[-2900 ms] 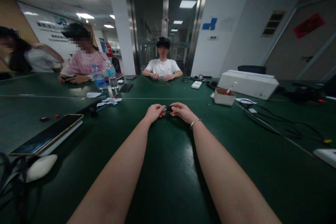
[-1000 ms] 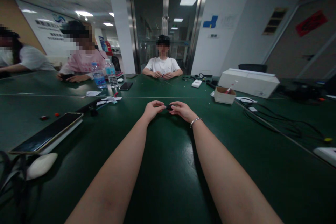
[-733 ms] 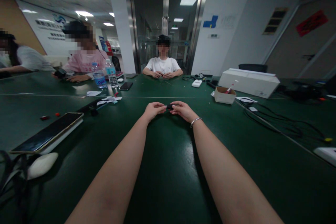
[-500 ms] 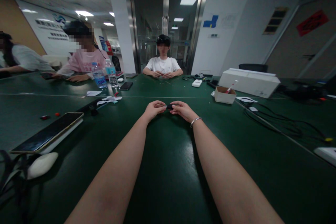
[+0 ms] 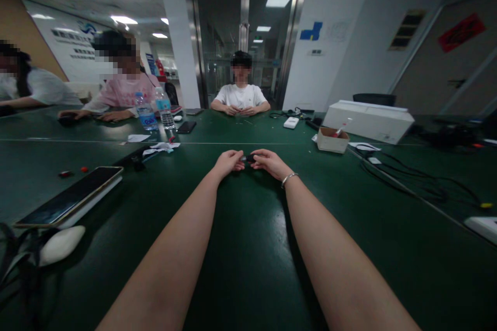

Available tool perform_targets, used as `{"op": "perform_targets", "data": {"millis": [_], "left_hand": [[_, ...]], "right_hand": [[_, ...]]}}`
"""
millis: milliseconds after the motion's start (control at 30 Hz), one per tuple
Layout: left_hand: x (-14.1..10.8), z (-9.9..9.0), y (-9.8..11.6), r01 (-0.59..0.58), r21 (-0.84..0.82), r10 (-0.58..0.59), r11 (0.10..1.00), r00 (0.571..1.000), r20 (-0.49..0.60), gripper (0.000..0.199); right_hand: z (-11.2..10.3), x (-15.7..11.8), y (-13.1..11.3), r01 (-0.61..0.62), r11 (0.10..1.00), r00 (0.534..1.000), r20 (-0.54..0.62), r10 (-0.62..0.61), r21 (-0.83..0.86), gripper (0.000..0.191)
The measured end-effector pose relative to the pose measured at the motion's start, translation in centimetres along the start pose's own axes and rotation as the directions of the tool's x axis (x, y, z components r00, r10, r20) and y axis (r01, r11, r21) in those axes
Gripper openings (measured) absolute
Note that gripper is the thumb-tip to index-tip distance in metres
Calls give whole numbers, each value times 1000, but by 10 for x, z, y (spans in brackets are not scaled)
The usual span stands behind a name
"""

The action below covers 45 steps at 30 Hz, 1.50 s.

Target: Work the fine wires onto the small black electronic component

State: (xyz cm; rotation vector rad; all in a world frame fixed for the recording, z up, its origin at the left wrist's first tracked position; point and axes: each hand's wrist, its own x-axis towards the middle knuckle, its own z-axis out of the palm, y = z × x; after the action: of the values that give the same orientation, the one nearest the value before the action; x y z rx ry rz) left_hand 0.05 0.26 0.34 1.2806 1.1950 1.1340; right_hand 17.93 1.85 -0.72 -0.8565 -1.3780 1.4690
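A small black object (image 5: 249, 158) is held between my two hands, just above the green table (image 5: 248, 207). My left hand (image 5: 231, 162) pinches its left end, where a small greyish part shows by the fingertips. The fingers of my right hand (image 5: 268, 162) are closed on its dark right end. A silver bracelet (image 5: 289, 180) circles my right wrist. What exactly the object is, I cannot make out.
On the left lie a phone on a white box (image 5: 73, 196), a white rounded thing (image 5: 62, 244) and crumpled paper (image 5: 163, 148), with two bottles (image 5: 146, 111) beyond. Rightward are a small open box (image 5: 333, 140) and cables (image 5: 411, 176). Three people sit around the table.
My left fingers have shifted slightly left and curled more, and more of the small object shows between my hands. At the far left, one person's head has come further into view.
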Motion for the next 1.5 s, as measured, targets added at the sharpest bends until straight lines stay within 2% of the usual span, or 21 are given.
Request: {"op": "perform_targets", "data": {"millis": [67,133,200,300,433,633,1033,1233,1333,1500], "left_hand": [[0,0,0,-12,44,12,999,1000,4,19],[0,0,1,-42,21,42,999,999,18,15],[-1,0,1,-41,-3,41,999,999,29,16],[-1,0,1,-23,44,21,999,999,27,19],[1,1,0,-53,54,52,997,998,27,12],[0,1,1,-57,133,51,989,998,44,16],[6,2,-2,-13,109,3,994,996,86,20],[8,1,-3,-32,139,21,990,997,79,21],[7,1,-3,-52,146,40,988,996,85,28],[8,-1,-5,-58,129,49,990,996,72,24]], "right_hand": [[0,-1,-1,-8,1000,1000,1,8,-1,14],[1,-1,-2,-10,1000,1000,-1,10,-1,14],[1,-2,-3,-10,1000,1000,1,10,-4,14],[1,-3,-4,-9,1000,1000,13,9,-7,14],[2,-3,-4,-10,1000,1000,11,10,-13,14],[1,-2,-3,-6,1000,1000,21,6,-18,15],[-1,0,0,9,1000,999,40,-8,-12,15],[-2,0,0,14,1000,999,46,-14,-17,15],[-2,-1,0,17,1000,999,48,-17,-17,15],[-2,-1,-1,9,1000,999,41,-9,-6,15]]}}
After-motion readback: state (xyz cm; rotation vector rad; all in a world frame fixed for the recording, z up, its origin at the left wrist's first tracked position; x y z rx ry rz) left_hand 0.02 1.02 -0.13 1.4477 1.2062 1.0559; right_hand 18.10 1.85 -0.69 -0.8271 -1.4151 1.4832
